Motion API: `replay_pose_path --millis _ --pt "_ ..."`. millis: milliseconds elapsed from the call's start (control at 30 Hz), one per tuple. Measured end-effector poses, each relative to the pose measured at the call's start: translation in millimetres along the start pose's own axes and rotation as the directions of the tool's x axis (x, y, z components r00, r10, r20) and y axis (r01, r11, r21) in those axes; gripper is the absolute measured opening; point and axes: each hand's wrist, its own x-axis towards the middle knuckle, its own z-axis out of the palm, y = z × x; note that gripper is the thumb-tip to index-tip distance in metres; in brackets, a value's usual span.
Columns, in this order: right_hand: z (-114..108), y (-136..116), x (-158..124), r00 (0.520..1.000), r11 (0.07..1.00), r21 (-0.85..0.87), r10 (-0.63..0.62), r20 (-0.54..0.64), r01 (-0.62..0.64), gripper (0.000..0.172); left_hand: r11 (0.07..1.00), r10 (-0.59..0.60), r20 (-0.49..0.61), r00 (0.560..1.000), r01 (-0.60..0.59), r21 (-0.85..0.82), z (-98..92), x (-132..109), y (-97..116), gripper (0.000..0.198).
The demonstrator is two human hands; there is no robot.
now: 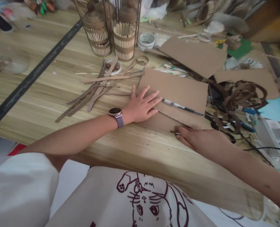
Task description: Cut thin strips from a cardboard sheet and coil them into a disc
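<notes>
Brown, flat, rectangular cardboard (175,85) is lying right of the frame's centre, a slim clear-and-black pen (183,107) resting on it. You are spreading your left hand (145,105) wide over its left end. Lower right of centre, your right hand (198,138) is narrowly pinching a small shiny object (177,133), mostly hidden.

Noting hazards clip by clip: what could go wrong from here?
The pen lies loose on the cardboard and might roll if that shifts. The small shiny object in the right hand is too unclear to identify; if sharp, it could nick the left hand spread nearby.
</notes>
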Motion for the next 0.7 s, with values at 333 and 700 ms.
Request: replay_pose_path --millis 333,700 --pt "19 3 -11 0.993 0.994 -0.021 0.104 -0.064 -0.105 0.037 0.980 -0.151 0.051 0.987 0.142 0.140 -35.6 0 -4 0.068" --pt "28 9 -15 0.989 0.996 -0.043 0.077 -0.127 -0.083 0.036 0.924 -0.373 -0.025 0.927 0.369 -0.105 -40.6 27 -33 0.039"
